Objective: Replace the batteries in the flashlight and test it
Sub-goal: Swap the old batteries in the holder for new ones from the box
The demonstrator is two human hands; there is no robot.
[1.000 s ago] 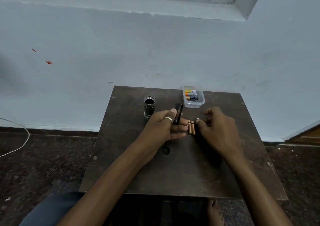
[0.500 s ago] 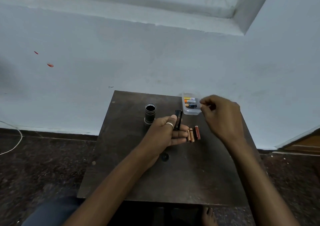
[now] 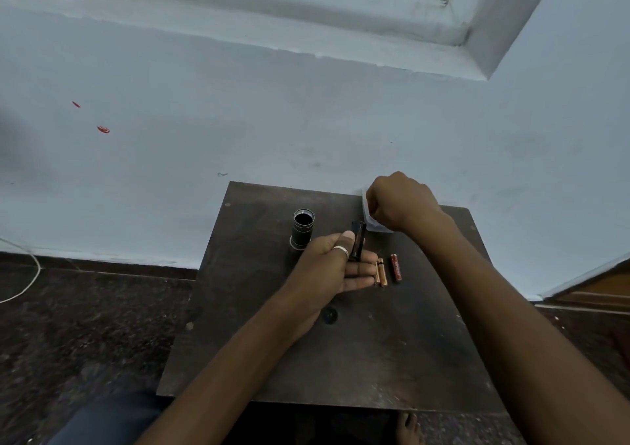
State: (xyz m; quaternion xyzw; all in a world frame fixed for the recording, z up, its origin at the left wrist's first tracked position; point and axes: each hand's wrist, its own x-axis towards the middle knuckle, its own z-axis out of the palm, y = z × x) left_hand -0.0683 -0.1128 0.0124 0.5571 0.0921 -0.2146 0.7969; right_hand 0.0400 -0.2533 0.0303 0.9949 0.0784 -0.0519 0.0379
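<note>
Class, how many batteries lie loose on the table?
3: a gold pair side by side by the left hand, a red one right of them. The right hand may hide more in the box.

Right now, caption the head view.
Left hand holds the battery holder; right hand covers the clear box; three batteries lie on the table.

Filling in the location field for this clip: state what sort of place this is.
Likely a plain room in a home: a small dark wooden table stands by a pale blue painted wall, on a dark speckled stone floor, with a bare foot beneath it.
</note>
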